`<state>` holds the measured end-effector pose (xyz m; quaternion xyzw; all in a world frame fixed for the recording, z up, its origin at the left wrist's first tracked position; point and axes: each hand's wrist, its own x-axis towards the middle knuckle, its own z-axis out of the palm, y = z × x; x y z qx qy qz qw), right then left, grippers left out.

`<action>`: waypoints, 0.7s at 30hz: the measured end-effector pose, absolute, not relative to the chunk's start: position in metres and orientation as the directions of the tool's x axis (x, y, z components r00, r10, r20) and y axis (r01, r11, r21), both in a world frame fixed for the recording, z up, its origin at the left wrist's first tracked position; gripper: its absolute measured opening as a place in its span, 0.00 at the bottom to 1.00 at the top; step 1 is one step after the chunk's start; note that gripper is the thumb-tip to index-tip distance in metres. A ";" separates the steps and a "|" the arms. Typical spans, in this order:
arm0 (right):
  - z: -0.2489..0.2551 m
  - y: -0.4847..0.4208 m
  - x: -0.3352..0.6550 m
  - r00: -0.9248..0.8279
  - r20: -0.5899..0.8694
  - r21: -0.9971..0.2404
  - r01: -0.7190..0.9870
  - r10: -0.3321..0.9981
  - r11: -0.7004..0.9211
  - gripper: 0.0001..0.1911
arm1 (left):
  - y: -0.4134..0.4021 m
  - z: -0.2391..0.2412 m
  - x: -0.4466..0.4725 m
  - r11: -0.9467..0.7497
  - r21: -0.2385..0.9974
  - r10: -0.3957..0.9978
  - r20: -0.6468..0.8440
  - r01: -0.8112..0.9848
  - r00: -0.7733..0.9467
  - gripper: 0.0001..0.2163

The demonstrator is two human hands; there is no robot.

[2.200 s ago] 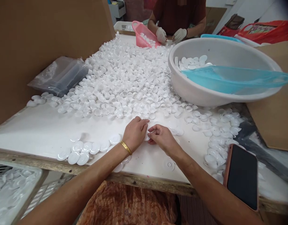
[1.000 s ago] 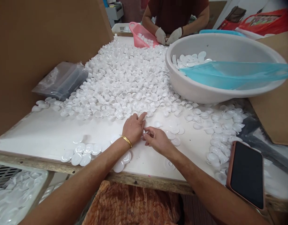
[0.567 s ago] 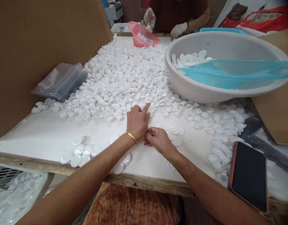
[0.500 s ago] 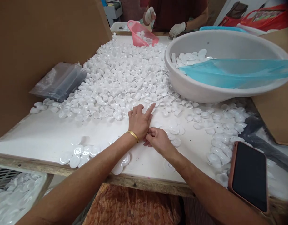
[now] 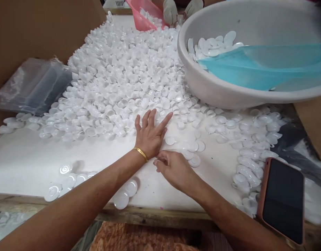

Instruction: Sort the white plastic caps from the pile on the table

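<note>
A big heap of small white plastic caps covers the white table. My left hand, with a gold bangle at the wrist, lies flat with fingers spread at the near edge of the heap. My right hand rests just behind it on the table, fingers curled in a pinch; what they hold is hidden. Flat white discs lie beside my right hand.
A large white basin with discs and a blue scoop stands at right. A phone lies at the near right edge. Clear bags sit at left. Another person's gloved hands work by a pink scoop at the far end.
My left hand has stretched forward from my right hand and spread its fingers at the heap's edge. My right hand stayed put, curled. The view tilted down.
</note>
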<state>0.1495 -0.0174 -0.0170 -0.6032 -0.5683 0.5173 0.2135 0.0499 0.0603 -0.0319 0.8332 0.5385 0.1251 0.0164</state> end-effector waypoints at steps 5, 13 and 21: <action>-0.013 -0.011 0.168 -0.043 -0.124 -0.754 0.653 0.991 -0.066 0.09 | 0.049 -0.030 0.049 -0.387 0.168 0.910 0.229 0.906 0.346 0.22; -0.027 -0.014 0.179 -0.145 0.140 -0.465 0.864 0.980 0.194 0.06 | 0.010 -0.025 0.007 -0.268 0.110 0.957 0.143 0.957 0.252 0.22; -0.022 -0.017 0.168 -0.122 -0.110 -0.810 0.586 0.986 -0.019 0.10 | 0.017 -0.017 -0.003 -0.369 0.000 0.916 0.170 0.929 0.364 0.21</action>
